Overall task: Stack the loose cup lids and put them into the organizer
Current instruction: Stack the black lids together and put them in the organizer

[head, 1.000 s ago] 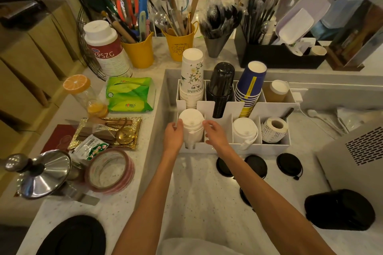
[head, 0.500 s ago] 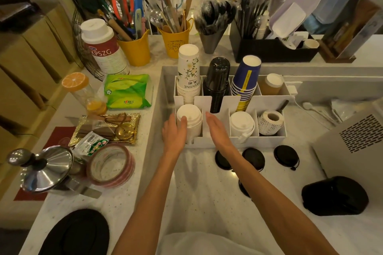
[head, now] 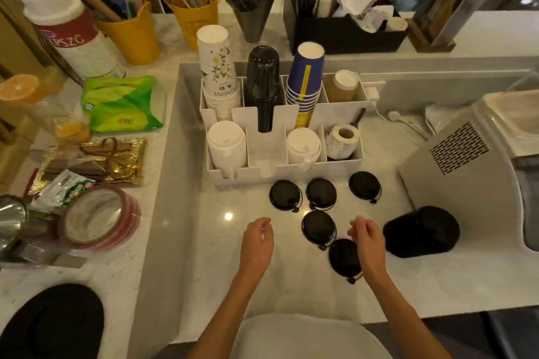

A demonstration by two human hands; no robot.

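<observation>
left grip (head: 258, 245) released, empty | right grip (head: 368, 245) loosely curled, empty | loose lids (head: 318, 226) flat on desk (head: 221, 256), between and ahead of grips | organizer (head: 280, 173) beyond | risk: thin lids may slide when pinched; misaligned tabs could skew stack, jamming compartment

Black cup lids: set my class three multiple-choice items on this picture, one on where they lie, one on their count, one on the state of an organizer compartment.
1. Where do the loose black lids lie?
A. inside the organizer
B. on the counter in front of the organizer
C. on a tape roll

2. How many loose black lids are there?
A. three
B. four
C. five

3. The front compartment between the two white lid stacks is:
A. empty
B. full of black lids
C. holding cups

Answers:
1 B: they lie flat on the counter, on the near side of the organizer's front wall.
2 C: three in a row, two nearer.
3 A: only its white floor shows.
</observation>
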